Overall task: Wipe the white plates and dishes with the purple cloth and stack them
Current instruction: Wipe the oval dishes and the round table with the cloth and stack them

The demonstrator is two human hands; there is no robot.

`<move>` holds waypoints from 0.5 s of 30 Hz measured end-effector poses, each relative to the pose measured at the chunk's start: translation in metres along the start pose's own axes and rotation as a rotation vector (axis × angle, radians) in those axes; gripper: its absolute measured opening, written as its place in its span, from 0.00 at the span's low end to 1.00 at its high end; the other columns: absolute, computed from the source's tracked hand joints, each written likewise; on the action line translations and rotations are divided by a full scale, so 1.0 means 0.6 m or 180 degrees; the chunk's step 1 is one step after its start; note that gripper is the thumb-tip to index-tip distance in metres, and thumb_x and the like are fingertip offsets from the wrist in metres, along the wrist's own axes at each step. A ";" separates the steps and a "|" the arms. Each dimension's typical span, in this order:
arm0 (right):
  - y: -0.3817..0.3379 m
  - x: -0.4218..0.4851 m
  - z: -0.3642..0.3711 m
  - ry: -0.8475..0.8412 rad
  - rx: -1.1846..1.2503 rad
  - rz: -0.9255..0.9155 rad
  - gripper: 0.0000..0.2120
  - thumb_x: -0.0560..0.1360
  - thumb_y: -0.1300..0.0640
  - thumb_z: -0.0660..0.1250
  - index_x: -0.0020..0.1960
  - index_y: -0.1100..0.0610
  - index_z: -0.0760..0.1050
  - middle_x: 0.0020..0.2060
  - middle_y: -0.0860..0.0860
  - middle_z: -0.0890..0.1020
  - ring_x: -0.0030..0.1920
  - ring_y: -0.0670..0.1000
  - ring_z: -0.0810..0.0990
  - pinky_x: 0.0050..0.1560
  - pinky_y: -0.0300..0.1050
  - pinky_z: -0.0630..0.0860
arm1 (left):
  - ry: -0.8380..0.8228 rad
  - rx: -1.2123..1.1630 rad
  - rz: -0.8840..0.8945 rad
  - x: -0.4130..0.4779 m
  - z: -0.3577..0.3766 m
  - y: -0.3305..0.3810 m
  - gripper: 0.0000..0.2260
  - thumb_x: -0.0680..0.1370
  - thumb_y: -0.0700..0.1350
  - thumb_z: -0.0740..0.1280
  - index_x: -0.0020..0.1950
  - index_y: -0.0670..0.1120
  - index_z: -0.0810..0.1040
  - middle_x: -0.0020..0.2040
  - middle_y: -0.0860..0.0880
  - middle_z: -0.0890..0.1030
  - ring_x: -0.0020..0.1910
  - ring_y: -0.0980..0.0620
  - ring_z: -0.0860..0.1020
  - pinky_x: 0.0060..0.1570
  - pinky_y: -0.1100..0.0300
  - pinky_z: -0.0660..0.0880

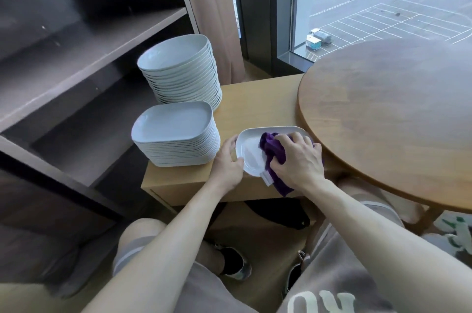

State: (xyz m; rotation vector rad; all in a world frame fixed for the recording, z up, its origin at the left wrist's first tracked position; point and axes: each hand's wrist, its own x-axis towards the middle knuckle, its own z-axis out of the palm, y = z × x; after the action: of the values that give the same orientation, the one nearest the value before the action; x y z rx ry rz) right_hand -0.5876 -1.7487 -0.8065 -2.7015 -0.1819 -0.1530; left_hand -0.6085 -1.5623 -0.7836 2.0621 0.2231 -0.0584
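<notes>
on the low wooden bench (255,100), a white plate (249,150) is held under the purple cloth (273,149).
from the head view, the plate is seen lying flat near the front edge of the bench, just beside the round table (396,121). its left rim is gripped by the left hand (227,161), with the fingers curled round the edge. the cloth is bunched and pressed onto the right part of the plate by the right hand (297,159), whose fingers are curled round it; one end of the cloth hangs over the near rim. left of the plate, a stack of flat white plates (176,133) is placed, and behind it a taller stack of deep white dishes (181,69). a dark shelf unit (76,62) is seen at the left.
</notes>
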 end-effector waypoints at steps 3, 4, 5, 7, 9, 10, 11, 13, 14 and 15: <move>-0.007 -0.010 -0.013 0.0081 0.0431 0.0096 0.20 0.74 0.46 0.68 0.65 0.46 0.74 0.59 0.49 0.76 0.60 0.55 0.73 0.59 0.53 0.65 | 0.0094 0.0045 0.0351 -0.017 -0.018 0.035 0.27 0.79 0.32 0.62 0.76 0.51 0.69 0.70 0.58 0.74 0.65 0.47 0.79 0.64 0.44 0.77; -0.010 -0.014 -0.016 0.0103 0.0537 0.0104 0.21 0.74 0.46 0.68 0.66 0.45 0.74 0.60 0.49 0.76 0.60 0.55 0.73 0.59 0.53 0.64 | 0.0105 0.0127 0.0464 -0.022 -0.028 0.045 0.27 0.79 0.32 0.62 0.76 0.53 0.70 0.67 0.60 0.74 0.57 0.41 0.82 0.58 0.41 0.80; -0.013 -0.017 -0.020 0.0121 0.0590 0.0088 0.22 0.74 0.46 0.68 0.66 0.45 0.74 0.60 0.49 0.76 0.60 0.55 0.73 0.59 0.52 0.64 | 0.0143 0.0217 0.0561 -0.026 -0.039 0.054 0.27 0.79 0.32 0.62 0.75 0.53 0.70 0.67 0.61 0.73 0.51 0.36 0.83 0.52 0.39 0.81; -0.018 -0.021 -0.028 0.0168 0.0632 0.0034 0.22 0.73 0.45 0.69 0.67 0.45 0.74 0.61 0.49 0.76 0.59 0.54 0.73 0.60 0.52 0.65 | 0.0288 0.0329 0.0693 -0.031 -0.064 0.068 0.27 0.79 0.32 0.62 0.75 0.53 0.70 0.67 0.59 0.74 0.49 0.37 0.82 0.52 0.40 0.82; -0.023 -0.022 -0.038 0.0236 0.0726 0.0001 0.23 0.73 0.45 0.69 0.67 0.46 0.74 0.61 0.48 0.76 0.59 0.54 0.74 0.61 0.53 0.65 | 0.0481 0.0356 0.0760 -0.033 -0.095 0.076 0.26 0.79 0.31 0.62 0.75 0.51 0.70 0.67 0.56 0.75 0.62 0.51 0.78 0.63 0.47 0.79; -0.027 -0.021 -0.045 0.0265 0.0786 -0.0023 0.23 0.73 0.45 0.69 0.68 0.46 0.74 0.61 0.48 0.76 0.59 0.54 0.74 0.61 0.54 0.66 | 0.0578 0.0386 0.0769 -0.034 -0.113 0.078 0.26 0.80 0.31 0.62 0.75 0.50 0.70 0.67 0.56 0.75 0.66 0.58 0.74 0.66 0.54 0.76; -0.031 -0.020 -0.051 0.0291 0.0854 -0.0053 0.23 0.73 0.45 0.69 0.68 0.46 0.73 0.60 0.48 0.77 0.59 0.54 0.75 0.62 0.55 0.67 | 0.0679 0.0416 0.0761 -0.037 -0.131 0.079 0.25 0.80 0.32 0.63 0.75 0.50 0.70 0.67 0.56 0.75 0.67 0.62 0.71 0.65 0.62 0.75; -0.041 -0.020 -0.066 0.0355 0.1059 -0.0111 0.23 0.73 0.45 0.69 0.67 0.45 0.72 0.58 0.48 0.77 0.56 0.53 0.75 0.62 0.57 0.70 | 0.0912 0.0341 0.0708 -0.041 -0.168 0.077 0.26 0.80 0.32 0.63 0.75 0.50 0.69 0.67 0.58 0.74 0.66 0.65 0.70 0.56 0.77 0.70; -0.046 -0.020 -0.073 0.0394 0.1201 -0.0134 0.22 0.73 0.45 0.69 0.66 0.44 0.72 0.57 0.47 0.77 0.55 0.52 0.75 0.61 0.59 0.72 | 0.1056 0.0234 0.0667 -0.042 -0.187 0.074 0.26 0.79 0.31 0.63 0.75 0.50 0.68 0.66 0.58 0.74 0.66 0.64 0.71 0.51 0.81 0.69; -0.050 -0.020 -0.080 0.0427 0.1342 -0.0157 0.21 0.73 0.45 0.69 0.65 0.43 0.71 0.55 0.46 0.77 0.53 0.51 0.75 0.60 0.60 0.73 | 0.1218 0.0120 0.0615 -0.042 -0.205 0.068 0.26 0.79 0.31 0.63 0.75 0.50 0.67 0.66 0.57 0.75 0.66 0.61 0.72 0.48 0.82 0.68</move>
State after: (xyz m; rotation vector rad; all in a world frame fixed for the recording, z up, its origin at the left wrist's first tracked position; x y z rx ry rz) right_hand -0.6078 -1.7433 -0.7525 -2.2601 -0.2138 -0.2764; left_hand -0.6324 -1.4771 -0.6853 2.1094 0.2565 0.4562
